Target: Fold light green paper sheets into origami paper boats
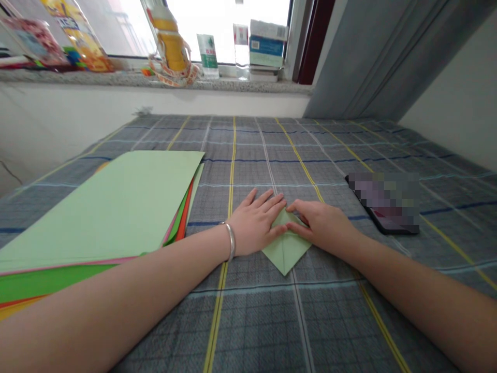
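A crease appears to be the step in hand: the small folded pale-green paper lies on the plaid cloth, in front of the person, one corner pointing toward them and a fold line running up from it. The left hand is spread flat, palm down, its thumb and fingertips over the paper's left side, apparently bracing it rather than gripping. The right hand is half curled at the other side, thumb and forefinger reaching onto the upper part — whether they pinch a layer or only press it, I cannot tell. As I judge it, the next move calls for edges kept aligned and firm pressure along the fold, with the left hand holding the paper steady. A stack of coloured sheets lies to the left, a phone to the right, both clear of the folding
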`<state>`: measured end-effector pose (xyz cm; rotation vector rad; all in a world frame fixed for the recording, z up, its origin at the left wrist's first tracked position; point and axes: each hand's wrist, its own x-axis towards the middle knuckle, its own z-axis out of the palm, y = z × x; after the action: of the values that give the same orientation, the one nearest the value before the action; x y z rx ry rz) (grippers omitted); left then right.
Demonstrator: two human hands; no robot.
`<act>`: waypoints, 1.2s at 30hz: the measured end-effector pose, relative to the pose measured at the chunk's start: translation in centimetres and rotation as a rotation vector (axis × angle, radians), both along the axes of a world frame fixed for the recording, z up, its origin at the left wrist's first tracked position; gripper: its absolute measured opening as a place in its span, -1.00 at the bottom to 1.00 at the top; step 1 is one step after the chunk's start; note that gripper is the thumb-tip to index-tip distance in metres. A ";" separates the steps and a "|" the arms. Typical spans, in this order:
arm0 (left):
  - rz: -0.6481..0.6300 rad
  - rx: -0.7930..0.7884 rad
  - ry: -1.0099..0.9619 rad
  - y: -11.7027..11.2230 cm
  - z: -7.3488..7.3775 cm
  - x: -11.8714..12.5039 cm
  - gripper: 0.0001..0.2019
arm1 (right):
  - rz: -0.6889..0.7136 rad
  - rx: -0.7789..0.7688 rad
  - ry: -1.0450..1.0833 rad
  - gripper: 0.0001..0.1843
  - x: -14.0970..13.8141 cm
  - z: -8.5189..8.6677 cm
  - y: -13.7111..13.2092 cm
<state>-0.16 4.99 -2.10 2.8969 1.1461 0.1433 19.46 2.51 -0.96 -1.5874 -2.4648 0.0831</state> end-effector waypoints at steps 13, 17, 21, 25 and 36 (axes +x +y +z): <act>-0.014 -0.106 -0.023 0.7 0.5 -0.3 -0.32 | 0.190 0.014 0.201 -0.49 1.5 -1.7 1.8; -0.015 -0.156 -0.004 0.9 0.8 -0.5 -0.31 | 0.217 -0.003 0.224 -0.54 1.7 -1.8 2.0; -0.007 -0.173 -0.002 0.9 1.1 -0.5 -0.31 | 0.254 -0.066 0.202 -0.58 1.9 -1.1 2.0; -0.004 -0.187 -0.004 0.9 1.3 -0.7 -0.32 | 0.279 -0.120 0.182 -0.55 2.4 -0.5 2.1; -0.006 -0.211 0.035 1.4 1.5 -2.1 -0.33 | 0.280 -0.216 0.194 -0.46 3.4 -0.1 2.3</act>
<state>-2.22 6.39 -0.63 2.7272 1.0845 -0.0271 22.85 4.77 -1.09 -1.2253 -2.5720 0.5361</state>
